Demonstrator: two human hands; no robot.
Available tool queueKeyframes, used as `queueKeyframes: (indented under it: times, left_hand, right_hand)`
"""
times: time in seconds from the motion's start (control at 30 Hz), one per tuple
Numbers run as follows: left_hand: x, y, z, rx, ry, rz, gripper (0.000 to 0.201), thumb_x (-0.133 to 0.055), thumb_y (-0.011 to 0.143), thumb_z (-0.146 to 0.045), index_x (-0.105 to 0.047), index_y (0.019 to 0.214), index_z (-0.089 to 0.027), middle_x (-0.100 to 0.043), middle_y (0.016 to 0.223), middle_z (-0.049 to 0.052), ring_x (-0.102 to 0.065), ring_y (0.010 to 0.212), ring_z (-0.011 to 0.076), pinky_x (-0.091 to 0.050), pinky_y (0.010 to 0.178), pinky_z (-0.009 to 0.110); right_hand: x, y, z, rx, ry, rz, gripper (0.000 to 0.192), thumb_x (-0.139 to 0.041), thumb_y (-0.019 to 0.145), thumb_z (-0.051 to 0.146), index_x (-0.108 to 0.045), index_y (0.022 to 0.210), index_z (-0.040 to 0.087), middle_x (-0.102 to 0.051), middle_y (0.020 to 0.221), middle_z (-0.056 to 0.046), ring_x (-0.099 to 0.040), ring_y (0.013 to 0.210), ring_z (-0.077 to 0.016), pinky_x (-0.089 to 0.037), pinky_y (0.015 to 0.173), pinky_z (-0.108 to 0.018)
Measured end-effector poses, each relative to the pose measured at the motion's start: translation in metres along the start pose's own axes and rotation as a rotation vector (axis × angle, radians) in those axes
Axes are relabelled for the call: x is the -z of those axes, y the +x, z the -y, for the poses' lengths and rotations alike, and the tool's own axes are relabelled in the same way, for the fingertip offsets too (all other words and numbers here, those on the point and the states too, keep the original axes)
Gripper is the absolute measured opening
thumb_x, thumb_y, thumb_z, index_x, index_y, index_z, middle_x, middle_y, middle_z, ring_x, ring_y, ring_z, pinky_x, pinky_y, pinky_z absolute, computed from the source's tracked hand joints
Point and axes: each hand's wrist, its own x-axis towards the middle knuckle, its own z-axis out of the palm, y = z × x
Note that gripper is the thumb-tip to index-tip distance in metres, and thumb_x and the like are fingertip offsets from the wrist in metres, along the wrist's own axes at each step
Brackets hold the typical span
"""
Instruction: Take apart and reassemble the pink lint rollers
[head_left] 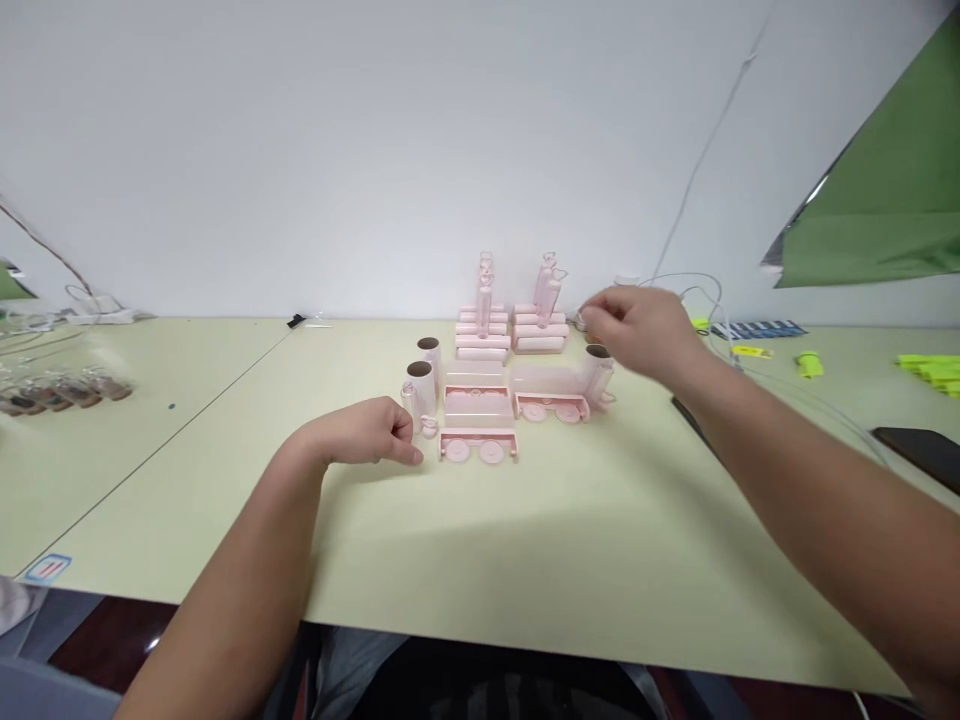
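1. I am resting my left hand (367, 432) on the pale counter (570, 540), fingers curled loosely inward; I cannot tell whether anything small is pinched in it. Its fingertips are lying just beside a small pink ring piece (428, 427) and a pink wheeled base (478, 446).
2. I am holding my right hand (645, 325) raised above the counter, farther back, with thumb and forefinger pinched together near the stacked pink blocks (538, 331). The hand is blurred, so I cannot tell if it is gripping a part.
3. The pink parts are sitting grouped in the middle of the counter: two upright cylinders (421, 386) at the left, a box-shaped section (478, 400) between them and a second wheeled base (552, 407), and another upright cylinder (598, 372) just below my right hand.
4. Behind these, a second block stack (482, 337) is standing beside the first, each carrying a tall upright pink piece.
5. A white cable (705, 290) is trailing along the wall at right, yellow items (810, 362) are lying well apart on the far right, and a dark flat object (919, 450) is lying near my right forearm.
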Motion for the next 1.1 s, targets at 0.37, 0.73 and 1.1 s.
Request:
queueKeyframes:
  times: [0.37, 0.73, 1.1]
  left_hand:
    - [-0.043, 0.005, -0.034, -0.183, 0.054, 0.327, 0.029, -0.069, 0.073, -0.044, -0.054, 0.064, -0.02, -0.049, 0.061, -0.004, -0.04, 0.054, 0.0103, -0.03, 0.049, 0.025]
    - [-0.06, 0.014, -0.041, -0.196, 0.093, 0.272, 0.023, -0.066, 0.077, -0.042, -0.06, 0.071, -0.021, -0.057, 0.066, -0.003, -0.048, 0.057, 0.0113, -0.034, 0.05, 0.024]
    - [-0.092, 0.035, -0.046, -0.364, 0.194, -0.059, 0.028, -0.057, 0.083, -0.04, -0.066, 0.104, -0.022, -0.069, 0.081, 0.001, -0.061, 0.07, 0.0171, -0.037, 0.057, 0.026]
  right_hand:
    - [-0.053, 0.109, -0.036, -0.245, 0.137, -0.105, 0.041, -0.069, 0.076, 0.041, -0.057, 0.107, 0.017, -0.063, 0.096, -0.011, -0.056, 0.081, -0.0223, -0.044, 0.073, -0.036]
    - [-0.11, 0.113, 0.049, -0.091, 0.165, 0.194, 0.034, -0.068, 0.075, 0.039, -0.06, 0.097, 0.015, -0.064, 0.092, -0.009, -0.056, 0.075, -0.0195, -0.043, 0.07, -0.031]
    - [-0.064, 0.099, 0.051, 0.039, 0.232, -0.018, 0.011, -0.061, 0.08, 0.028, -0.058, 0.079, 0.018, -0.059, 0.075, -0.004, -0.055, 0.071, -0.0172, -0.045, 0.068, -0.032]
